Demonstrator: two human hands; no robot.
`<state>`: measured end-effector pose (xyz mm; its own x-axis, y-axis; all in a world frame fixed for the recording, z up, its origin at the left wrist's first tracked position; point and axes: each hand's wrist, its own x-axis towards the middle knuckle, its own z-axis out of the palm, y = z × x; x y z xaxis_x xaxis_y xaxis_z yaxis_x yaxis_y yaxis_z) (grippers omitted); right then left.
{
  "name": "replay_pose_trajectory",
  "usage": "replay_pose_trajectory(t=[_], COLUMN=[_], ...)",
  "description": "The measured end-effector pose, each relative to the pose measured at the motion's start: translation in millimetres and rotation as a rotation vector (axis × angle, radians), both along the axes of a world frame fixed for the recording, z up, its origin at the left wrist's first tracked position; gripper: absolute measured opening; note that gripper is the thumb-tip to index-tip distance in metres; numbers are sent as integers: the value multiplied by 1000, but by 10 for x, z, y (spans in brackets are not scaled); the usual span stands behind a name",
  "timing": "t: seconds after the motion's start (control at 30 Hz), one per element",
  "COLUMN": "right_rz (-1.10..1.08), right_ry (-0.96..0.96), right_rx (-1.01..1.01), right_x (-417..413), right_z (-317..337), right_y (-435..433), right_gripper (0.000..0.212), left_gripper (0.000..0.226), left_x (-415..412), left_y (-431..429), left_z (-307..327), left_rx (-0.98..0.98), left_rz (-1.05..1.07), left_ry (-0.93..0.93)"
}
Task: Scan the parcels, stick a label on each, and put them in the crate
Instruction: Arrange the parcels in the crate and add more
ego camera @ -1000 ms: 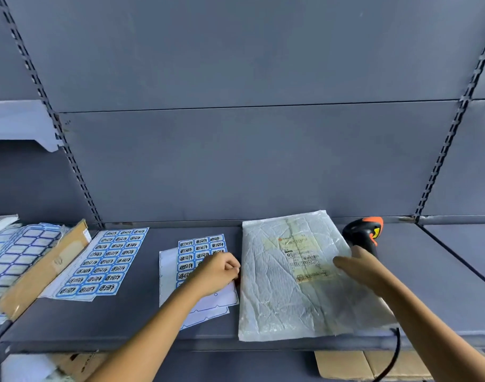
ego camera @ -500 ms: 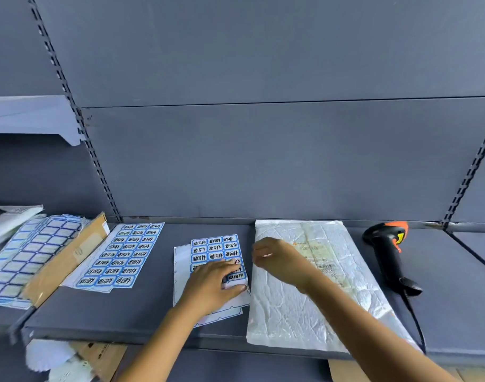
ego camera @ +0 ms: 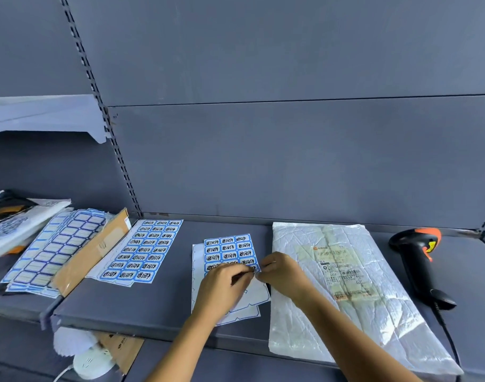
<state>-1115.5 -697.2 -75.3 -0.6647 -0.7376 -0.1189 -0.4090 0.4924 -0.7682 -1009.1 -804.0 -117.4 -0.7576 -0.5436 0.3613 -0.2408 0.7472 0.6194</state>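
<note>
The label sheet (ego camera: 227, 249) lies flat on the grey shelf (ego camera: 153, 307), just left of the parcel (ego camera: 373, 312), with a white backing sheet (ego camera: 252, 307) under it. Both hands meet at its near right corner. The left hand (ego camera: 222, 290) has its fingers curled and its grip pinches the sheet there, covering the lower rows. The right hand (ego camera: 282, 274) pinches a small blue label (ego camera: 255, 268) at the same corner between thumb and forefinger. So little of the label shows between the fingertips that I cannot tell whether it has lifted off the sheet.

The parcel, a white crinkled bag, lies flat on the shelf. Its near end hangs over the front edge and the right forearm hides a strip of it. Its shipping slip (ego camera: 337, 268) faces up, the print too blurred to read.

The scanner (ego camera: 420, 260) lies on its side just right of the parcel, apart from both hands, and its cable runs off the bottom of the frame.

Farther left lie a second printed sheet (ego camera: 144, 249), a cardboard piece (ego camera: 95, 249) and blank label sheets (ego camera: 54, 246). A pile of bags (ego camera: 21, 221) beyond them is cut off by the frame's edge.
</note>
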Motion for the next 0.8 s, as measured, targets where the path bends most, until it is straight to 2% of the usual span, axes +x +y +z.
replay_pose_trajectory(t=[0.1,0.23,0.37,0.57,0.67,0.8], right_rz=[-50,-2,0,10,11,9], right_ry=[-36,82,176,218,240,242], right_rx=[-101,-104,-145,-153,-155,-142], right_x=[42,85,99,93,90,86], right_z=[-26,-166,-234,-292,-312,-327], right_y=[64,107,132,131,125,120], right_gripper=[33,23,21,21,22,21], left_gripper=[7,7,8,29,29,8], left_x=[-15,-32,-38,-20,-14,-10], left_y=[-22,-79,-102,-85,-91,-68], left_z=[-12,-43,-65,-75,-69,-8], left_rx=[41,-5,-50,-164,-96,117], left_rz=[6,-75,-74,-72,-78,-39], left_ry=[22,48,59,56,37,85])
